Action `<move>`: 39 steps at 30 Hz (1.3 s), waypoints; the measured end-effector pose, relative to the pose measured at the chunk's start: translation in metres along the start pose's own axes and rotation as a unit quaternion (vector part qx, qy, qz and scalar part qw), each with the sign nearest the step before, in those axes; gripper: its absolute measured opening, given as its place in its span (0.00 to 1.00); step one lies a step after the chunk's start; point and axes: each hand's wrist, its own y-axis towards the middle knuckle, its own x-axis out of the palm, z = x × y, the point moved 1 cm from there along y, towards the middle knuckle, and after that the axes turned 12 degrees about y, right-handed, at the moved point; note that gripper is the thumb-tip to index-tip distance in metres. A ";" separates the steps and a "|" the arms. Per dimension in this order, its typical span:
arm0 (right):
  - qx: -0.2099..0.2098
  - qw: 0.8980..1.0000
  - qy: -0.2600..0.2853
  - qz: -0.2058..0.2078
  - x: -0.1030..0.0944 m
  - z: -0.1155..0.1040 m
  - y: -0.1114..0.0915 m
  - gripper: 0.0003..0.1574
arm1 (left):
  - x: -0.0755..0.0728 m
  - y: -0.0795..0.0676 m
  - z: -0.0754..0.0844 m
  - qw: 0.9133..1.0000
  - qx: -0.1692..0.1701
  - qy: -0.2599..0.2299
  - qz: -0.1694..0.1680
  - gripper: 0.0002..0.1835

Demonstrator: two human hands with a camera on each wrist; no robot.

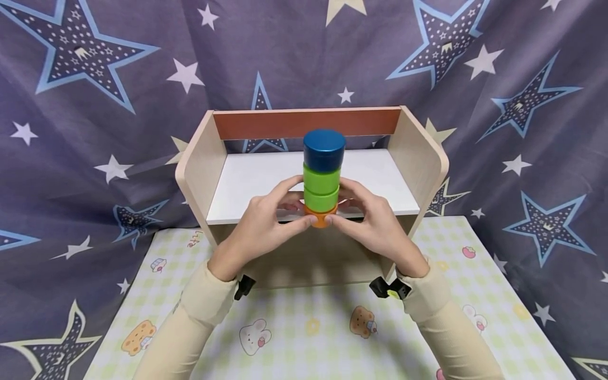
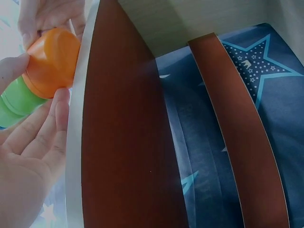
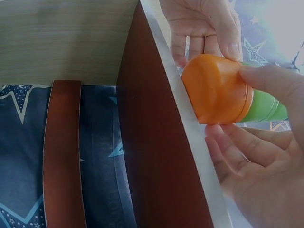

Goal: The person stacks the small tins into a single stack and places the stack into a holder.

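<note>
An upright stack of round coloured pieces [image 1: 321,182] is in front of the shelf unit in the head view. A blue piece [image 1: 324,150] tops it, green ones [image 1: 321,191] form the middle, and an orange one [image 1: 321,215] is at the bottom. My left hand [image 1: 263,219] holds the stack low from the left, thumb on the orange piece [image 2: 53,62]. From the other side my right hand [image 1: 375,221] grips it likewise, its thumb on the orange piece [image 3: 216,88] near the green. Both wrist views show the orange end close to the shelf board's pale front edge [image 3: 190,137].
The wooden shelf unit [image 1: 195,163] has a white upper board [image 1: 247,174], tall side panels and a red-brown back rail [image 1: 304,123]. It stands on a table with a checked cloth [image 1: 304,348]. Behind hangs a dark star-patterned curtain [image 1: 304,58].
</note>
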 end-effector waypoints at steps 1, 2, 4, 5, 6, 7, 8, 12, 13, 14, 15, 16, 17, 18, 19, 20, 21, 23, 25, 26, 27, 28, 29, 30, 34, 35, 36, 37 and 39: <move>0.002 1.000 0.000 0.001 0.000 0.001 0.001 0.42 | 0.000 0.000 -0.001 1.000 -0.003 -0.003 -0.001 0.41; 0.004 1.000 0.000 0.003 0.000 0.001 0.001 0.41 | 0.001 0.001 -0.001 1.000 -0.005 -0.005 -0.001 0.41; 0.010 1.000 0.000 0.006 0.001 0.002 0.002 0.41 | 0.002 0.002 -0.002 1.000 -0.010 -0.009 -0.002 0.41; 0.012 1.000 0.000 0.009 0.001 0.003 0.002 0.41 | 0.002 0.002 -0.003 1.000 -0.014 -0.014 -0.003 0.41; 0.015 1.000 0.000 0.011 0.001 0.003 0.003 0.41 | 0.002 0.003 -0.003 1.000 -0.018 -0.014 -0.004 0.41; 0.016 1.000 0.000 0.013 0.001 0.004 0.003 0.41 | 0.003 0.003 -0.004 1.000 -0.022 -0.015 -0.005 0.41; 0.018 1.000 0.000 0.014 0.001 0.004 0.003 0.41 | 0.003 0.004 -0.005 0.999 -0.027 -0.018 -0.006 0.41; 0.020 1.000 -0.005 0.019 0.001 0.006 0.005 0.41 | 0.004 0.005 -0.008 0.998 -0.051 -0.026 -0.012 0.41; 0.020 1.000 -0.006 0.020 0.002 0.006 0.005 0.40 | 0.005 0.006 -0.009 0.998 -0.058 -0.028 -0.014 0.41; 0.020 1.000 -0.007 0.022 0.002 0.006 0.005 0.40 | 0.005 0.006 -0.009 0.997 -0.063 -0.028 -0.014 0.41; 0.020 0.999 -0.009 0.024 0.002 0.006 0.006 0.40 | 0.005 0.006 -0.010 0.997 -0.068 -0.028 -0.013 0.41; 0.020 0.999 -0.009 0.026 0.003 0.007 0.006 0.40 | 0.005 0.006 -0.010 0.997 -0.072 -0.027 -0.012 0.41; 0.020 0.999 -0.010 0.028 0.003 0.007 0.007 0.40 | 0.006 0.006 -0.011 0.997 -0.075 -0.026 -0.011 0.41; 0.019 0.999 -0.010 0.031 0.003 0.008 0.007 0.40 | 0.006 0.007 -0.011 0.997 -0.079 -0.027 -0.009 0.41; 0.018 0.999 -0.011 0.034 0.004 0.008 0.007 0.40 | 0.007 0.007 -0.011 0.996 -0.082 -0.027 -0.007 0.41; 0.017 0.999 -0.012 0.037 0.004 0.008 0.008 0.40 | 0.008 0.008 -0.012 0.996 -0.085 -0.029 -0.004 0.40; 0.017 0.999 -0.013 0.040 0.004 0.008 0.008 0.40 | 0.008 0.008 -0.012 0.995 -0.089 -0.033 -0.002 0.40; 0.017 0.999 -0.016 0.046 0.005 0.008 0.008 0.41 | 0.009 0.008 -0.011 0.994 -0.100 -0.049 0.000 0.40; 0.018 0.998 -0.021 0.053 0.005 0.009 0.009 0.42 | 0.010 0.009 -0.011 0.991 -0.113 -0.066 0.002 0.40; 0.019 0.998 -0.022 0.057 0.005 0.009 0.009 0.42 | 0.010 0.009 -0.010 0.990 -0.118 -0.075 0.003 0.40; 0.021 0.998 -0.025 0.061 0.005 0.009 0.009 0.42 | 0.010 0.009 -0.011 0.989 -0.124 -0.083 0.003 0.40; 0.022 0.997 -0.026 0.064 0.005 0.009 0.009 0.43 | 0.010 0.009 -0.011 0.988 -0.129 -0.089 0.004 0.40; 0.023 0.997 -0.027 0.067 0.005 0.009 0.009 0.43 | 0.010 0.009 -0.011 0.987 -0.132 -0.093 0.005 0.40; 0.023 0.997 -0.027 0.070 0.005 0.009 0.009 0.43 | 0.010 0.009 -0.011 0.986 -0.134 -0.097 0.006 0.40; 0.023 0.997 -0.024 0.074 0.005 0.010 0.010 0.43 | 0.010 0.009 -0.012 0.986 -0.136 -0.093 0.010 0.40; 0.023 0.997 -0.024 0.074 0.005 0.010 0.010 0.43 | 0.010 0.009 -0.012 0.987 -0.135 -0.089 0.011 0.39; 0.023 0.997 -0.024 0.075 0.005 0.010 0.010 0.43 | 0.010 0.009 -0.012 0.987 -0.133 -0.084 0.013 0.39; 0.023 0.997 -0.024 0.075 0.005 0.010 0.010 0.43 | 0.011 0.009 -0.013 0.988 -0.132 -0.079 0.013 0.39; 0.021 0.997 -0.025 0.075 0.006 0.010 0.010 0.44 | 0.011 0.009 -0.013 0.989 -0.130 -0.071 0.014 0.39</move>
